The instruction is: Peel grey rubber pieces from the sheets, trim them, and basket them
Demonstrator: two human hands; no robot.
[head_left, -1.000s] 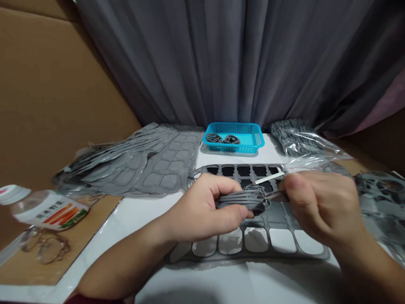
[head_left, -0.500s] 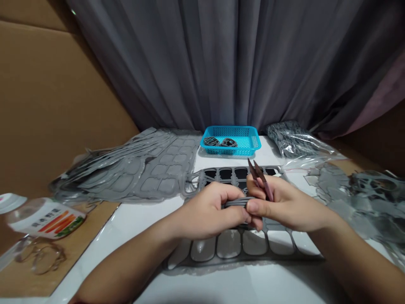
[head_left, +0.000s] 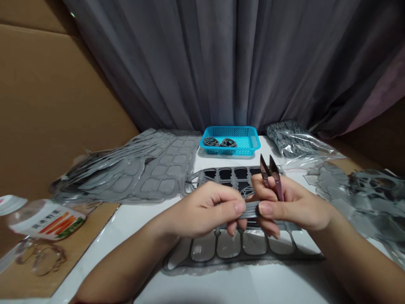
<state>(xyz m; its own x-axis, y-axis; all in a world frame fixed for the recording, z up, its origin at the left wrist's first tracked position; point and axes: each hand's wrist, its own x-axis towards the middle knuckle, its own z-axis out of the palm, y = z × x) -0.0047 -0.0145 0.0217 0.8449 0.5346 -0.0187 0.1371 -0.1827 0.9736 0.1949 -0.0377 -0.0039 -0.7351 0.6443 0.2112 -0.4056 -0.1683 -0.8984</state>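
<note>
**Grey strips pinched taut, snips held clear**

My left hand (head_left: 202, 211) pinches a bundle of flat grey rubber strips (head_left: 249, 210) between thumb and curled fingers. The bundle is held in the air just above a grey moulded sheet with rounded cells (head_left: 229, 174), which lies on the white surface (head_left: 190, 283). My right hand (head_left: 291, 207) has its fingers closed around small mauve-handled thread snips (head_left: 274, 179), their dark blades pointing up and spread apart, while the same hand presses against the far end of the bundle.

To handle this well, I'd keep the strips flat and evenly taut between my two pinches, so that they can't twist or slip. I'd also keep the blade tips angled away from my left fingers and lift the bundle clear of the sheet below.

Farther off, a bright blue perforated plastic basket (head_left: 249, 135) holds dark grey loops (head_left: 211, 141), and a clear plastic bag of grey pieces (head_left: 292, 139) lies just beside it.
</note>
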